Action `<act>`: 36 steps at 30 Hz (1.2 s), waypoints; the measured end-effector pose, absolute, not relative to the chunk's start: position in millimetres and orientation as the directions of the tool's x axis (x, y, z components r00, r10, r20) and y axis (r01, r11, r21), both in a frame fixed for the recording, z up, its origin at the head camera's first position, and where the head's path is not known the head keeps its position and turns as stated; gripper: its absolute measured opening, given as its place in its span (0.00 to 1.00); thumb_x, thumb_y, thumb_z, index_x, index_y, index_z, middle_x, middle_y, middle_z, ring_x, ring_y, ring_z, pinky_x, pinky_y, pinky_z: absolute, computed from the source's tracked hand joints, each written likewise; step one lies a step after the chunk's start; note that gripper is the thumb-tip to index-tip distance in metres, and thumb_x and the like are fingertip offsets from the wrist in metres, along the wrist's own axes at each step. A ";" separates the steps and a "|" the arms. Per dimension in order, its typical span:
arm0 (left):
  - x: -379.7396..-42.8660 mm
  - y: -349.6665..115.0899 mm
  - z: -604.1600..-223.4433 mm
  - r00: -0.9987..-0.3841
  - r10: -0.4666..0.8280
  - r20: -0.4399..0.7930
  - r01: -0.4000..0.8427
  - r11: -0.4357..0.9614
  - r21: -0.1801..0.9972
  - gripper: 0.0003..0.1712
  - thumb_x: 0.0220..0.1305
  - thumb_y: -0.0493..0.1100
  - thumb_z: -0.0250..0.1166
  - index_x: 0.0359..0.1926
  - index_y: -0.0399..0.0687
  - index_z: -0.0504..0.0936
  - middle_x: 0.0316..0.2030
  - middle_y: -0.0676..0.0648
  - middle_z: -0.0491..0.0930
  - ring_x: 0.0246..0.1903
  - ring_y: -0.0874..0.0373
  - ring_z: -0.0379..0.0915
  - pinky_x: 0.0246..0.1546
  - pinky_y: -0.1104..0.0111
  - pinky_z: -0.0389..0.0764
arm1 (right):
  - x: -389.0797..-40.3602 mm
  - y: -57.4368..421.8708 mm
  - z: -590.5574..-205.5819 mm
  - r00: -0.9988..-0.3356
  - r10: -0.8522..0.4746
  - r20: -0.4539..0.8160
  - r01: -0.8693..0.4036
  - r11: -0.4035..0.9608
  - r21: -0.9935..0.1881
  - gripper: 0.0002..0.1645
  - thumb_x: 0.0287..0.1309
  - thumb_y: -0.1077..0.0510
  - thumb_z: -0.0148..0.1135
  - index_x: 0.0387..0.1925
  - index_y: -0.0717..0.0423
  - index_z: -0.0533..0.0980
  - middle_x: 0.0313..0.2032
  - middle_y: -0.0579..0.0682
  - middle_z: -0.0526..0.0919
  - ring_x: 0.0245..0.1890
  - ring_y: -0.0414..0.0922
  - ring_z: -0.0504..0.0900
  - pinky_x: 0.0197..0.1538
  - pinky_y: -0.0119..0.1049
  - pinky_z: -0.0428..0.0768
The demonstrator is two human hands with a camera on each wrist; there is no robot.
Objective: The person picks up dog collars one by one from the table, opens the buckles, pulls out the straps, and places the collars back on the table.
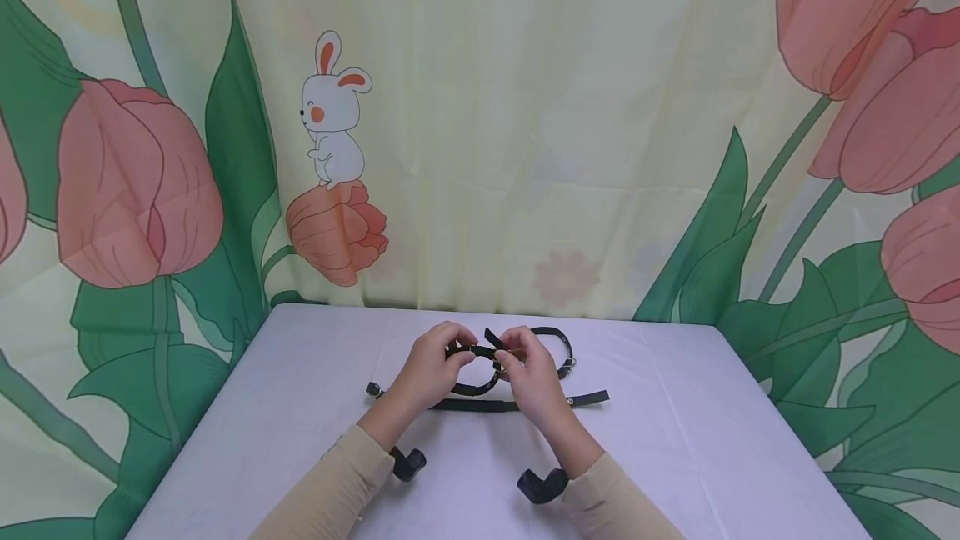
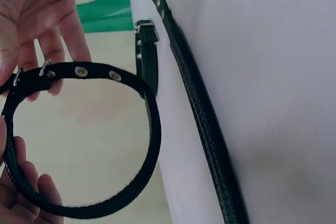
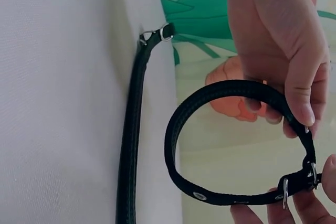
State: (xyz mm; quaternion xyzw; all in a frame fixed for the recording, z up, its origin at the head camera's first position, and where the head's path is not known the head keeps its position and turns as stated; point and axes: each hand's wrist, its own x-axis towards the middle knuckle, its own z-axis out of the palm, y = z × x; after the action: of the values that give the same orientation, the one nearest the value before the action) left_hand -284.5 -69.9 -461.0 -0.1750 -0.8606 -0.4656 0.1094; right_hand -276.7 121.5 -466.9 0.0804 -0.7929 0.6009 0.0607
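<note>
A black collar (image 1: 474,391), fastened into a loop, is held up between both hands over the table. My left hand (image 1: 431,361) pinches its band on the left side, thumb on the near face in the right wrist view. My right hand (image 1: 534,369) grips it by the metal buckle (image 3: 313,174), where the strap's free end sticks up in the head view. Metal eyelets (image 2: 80,71) line the band. Just below the hands, a straight black collar (image 1: 472,406) lies across the table. Behind my right hand lies another looped collar (image 1: 567,348), partly hidden by it.
A white cloth covers the table (image 1: 675,457), which ends at a tulip-printed curtain (image 1: 525,148). Dark wrist-camera mounts (image 1: 542,487) hang below both forearms, close over the cloth.
</note>
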 end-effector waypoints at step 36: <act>-279.0 -65.4 -455.3 -0.877 0.229 0.424 0.475 0.555 0.683 0.15 0.59 0.33 0.80 0.45 0.50 0.89 0.38 0.54 0.88 0.40 0.60 0.79 0.44 0.66 0.83 | -270.8 120.3 -465.3 -0.978 -0.085 0.191 -0.207 0.296 -0.932 0.09 0.76 0.68 0.59 0.52 0.56 0.76 0.49 0.57 0.83 0.50 0.48 0.85 0.51 0.40 0.91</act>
State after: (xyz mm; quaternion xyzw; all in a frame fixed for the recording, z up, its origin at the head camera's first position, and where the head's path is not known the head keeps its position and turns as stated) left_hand -279.0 -65.4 -455.3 -0.2023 -0.8698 -0.4264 0.1443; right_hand -270.8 120.3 -465.3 0.0909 -0.8033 0.5863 0.0523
